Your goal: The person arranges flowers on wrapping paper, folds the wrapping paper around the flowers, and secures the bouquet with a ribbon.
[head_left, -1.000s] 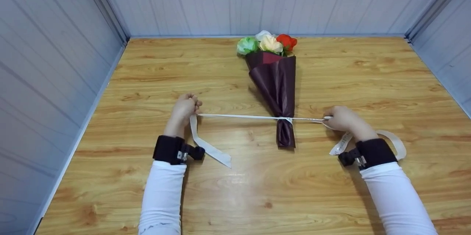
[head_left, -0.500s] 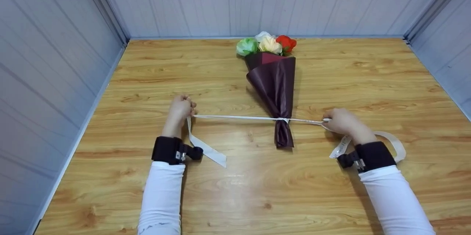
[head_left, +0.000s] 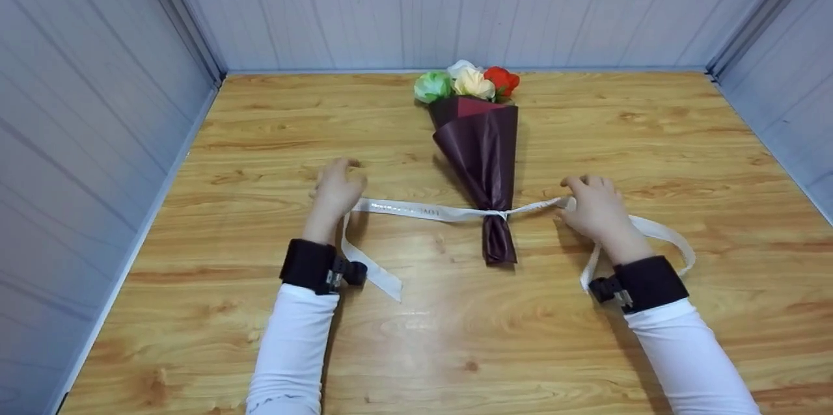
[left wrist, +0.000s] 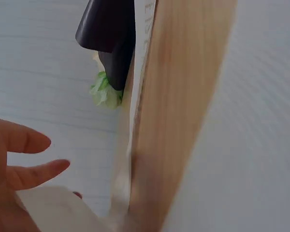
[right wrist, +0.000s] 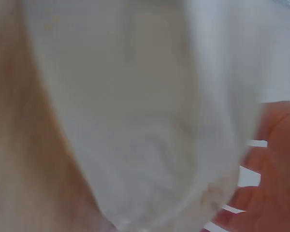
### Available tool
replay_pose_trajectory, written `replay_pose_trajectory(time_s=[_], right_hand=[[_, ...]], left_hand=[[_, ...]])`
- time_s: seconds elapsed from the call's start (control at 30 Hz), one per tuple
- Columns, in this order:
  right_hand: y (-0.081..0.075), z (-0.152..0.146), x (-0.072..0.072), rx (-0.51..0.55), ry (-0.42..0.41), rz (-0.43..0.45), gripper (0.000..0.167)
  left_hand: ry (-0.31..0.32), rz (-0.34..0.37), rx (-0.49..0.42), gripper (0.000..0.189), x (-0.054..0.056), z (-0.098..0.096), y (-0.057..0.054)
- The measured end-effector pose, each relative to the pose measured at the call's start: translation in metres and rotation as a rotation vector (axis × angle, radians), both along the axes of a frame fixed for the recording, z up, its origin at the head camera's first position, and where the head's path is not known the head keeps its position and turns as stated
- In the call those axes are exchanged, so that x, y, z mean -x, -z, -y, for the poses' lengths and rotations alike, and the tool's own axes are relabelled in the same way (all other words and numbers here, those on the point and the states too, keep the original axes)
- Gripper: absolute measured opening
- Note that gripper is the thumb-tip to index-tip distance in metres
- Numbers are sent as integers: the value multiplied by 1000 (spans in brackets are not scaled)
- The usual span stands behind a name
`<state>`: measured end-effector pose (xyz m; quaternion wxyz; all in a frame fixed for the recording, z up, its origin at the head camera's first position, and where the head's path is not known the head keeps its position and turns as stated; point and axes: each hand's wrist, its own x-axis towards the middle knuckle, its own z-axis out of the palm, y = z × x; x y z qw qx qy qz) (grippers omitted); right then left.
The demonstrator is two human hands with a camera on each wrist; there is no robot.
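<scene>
A bouquet (head_left: 480, 161) in dark maroon paper lies on the table with its flowers toward the back wall. A white printed ribbon (head_left: 416, 210) is tied around its narrow lower part, its two ends running out to either side. My left hand (head_left: 339, 190) is over the left end, fingers spread apart; in the left wrist view the ribbon (left wrist: 58, 208) passes loosely by the fingers (left wrist: 31, 140). My right hand (head_left: 593, 207) is by the right end with fingers loosely extended. A blurred stretch of ribbon (right wrist: 145, 121) covers much of the right wrist view beside the hand.
The wood-grain table (head_left: 416, 350) is bounded by a pale panelled back wall (head_left: 429, 8) and side walls. One ribbon tail (head_left: 381, 280) lies near the left wrist. A loop of ribbon (head_left: 670, 237) curves behind the right wrist.
The ribbon, taut between both hands before, now hangs slack with its flat printed face showing. Both hands have loosened their grip, and their fingers have spread.
</scene>
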<state>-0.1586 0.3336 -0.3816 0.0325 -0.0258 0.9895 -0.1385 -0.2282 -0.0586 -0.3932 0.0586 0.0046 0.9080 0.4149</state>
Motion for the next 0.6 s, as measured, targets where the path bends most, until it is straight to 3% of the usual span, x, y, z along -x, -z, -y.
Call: replay_pose_trajectory(time_s=[0.13,0.27,0.37,0.47,0.6], right_hand=[[3,6,0,67,-85,-100,39],[7,13,-1,30,-225,-143,32],[9,16,-2,13,-287,-129,32],[10,18,-3,12,-314,-82,34],[12,17,-5,-12,-331,-23,38]], left_hand=[[155,-4,157,46,-11,-23,-8],[323,-58,262,49,-23,-51,-10],[480,-72,308,54,-28,-72,-6],[603,-24,355,54,-29,-88,-1],[665,9,394,34,-27,-96,4]])
